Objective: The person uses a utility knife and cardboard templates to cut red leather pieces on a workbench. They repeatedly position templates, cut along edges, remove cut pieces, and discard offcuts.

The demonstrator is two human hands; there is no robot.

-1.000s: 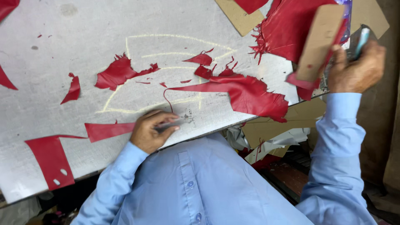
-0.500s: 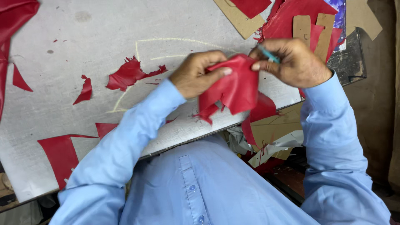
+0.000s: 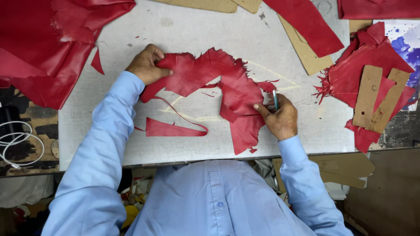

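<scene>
A ragged piece of red leather [image 3: 218, 83] lies spread on the white cutting board [image 3: 210, 30]. My left hand [image 3: 146, 64] pinches its left end, holding it flat. My right hand [image 3: 280, 117] presses on its right part and also grips a thin teal-handled tool [image 3: 275, 99] upright between the fingers. A red triangular offcut [image 3: 173, 129] with a thin trailing strip lies just below the piece, between my arms.
A large red hide [image 3: 52, 43] covers the left. Brown cardboard templates [image 3: 378, 98] rest on red scraps at the right; another template [image 3: 306, 52] and a red strip [image 3: 306, 24] lie at the top. A white cable [image 3: 17, 142] sits at the far left.
My hands held the red piece lifted and bunched before; now it lies spread flat on the board. My left hand has moved to the left, and my right has dropped towards the board's near edge.
</scene>
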